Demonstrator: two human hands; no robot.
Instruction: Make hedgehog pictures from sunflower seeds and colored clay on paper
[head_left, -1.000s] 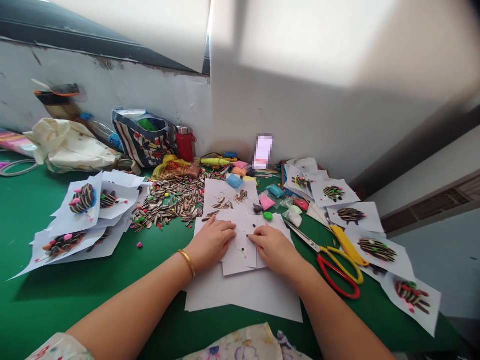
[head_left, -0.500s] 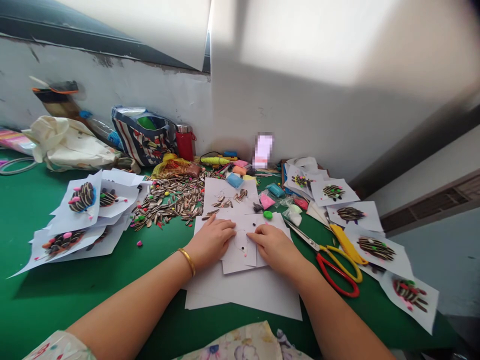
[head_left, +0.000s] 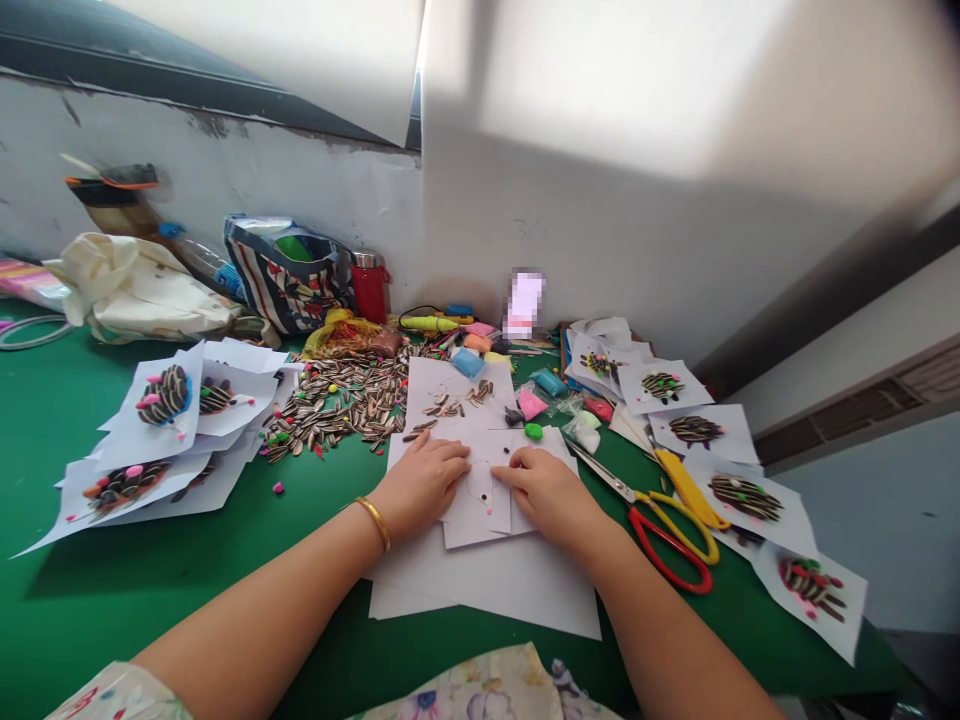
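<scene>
A small white sheet of paper (head_left: pixel 493 515) lies in front of me on larger sheets. It bears a thin drawn outline with a black dot (head_left: pixel 484 497) and a small pink dot (head_left: pixel 489 511). My left hand (head_left: pixel 429 478) lies flat on the left side of the papers, fingers stretched out and holding nothing. My right hand (head_left: pixel 536 490) rests on the right side, its fingers bent together and the fingertips touching the sheet beside the outline. Whatever is under those fingertips is hidden. A green clay lump (head_left: pixel 533 431) sits just beyond the right hand.
Scissors (head_left: pixel 652 515) and a yellow cutter (head_left: pixel 686 488) lie to the right. Sunflower seeds (head_left: pixel 345 400) are heaped at the back left. Finished seed pictures (head_left: pixel 150 450) stack up on the left, with more pictures (head_left: pixel 746 497) along the right edge. A red flask (head_left: pixel 370 288) stands behind.
The view has shifted very slightly. Both hands stay in almost the same place on the paper.
</scene>
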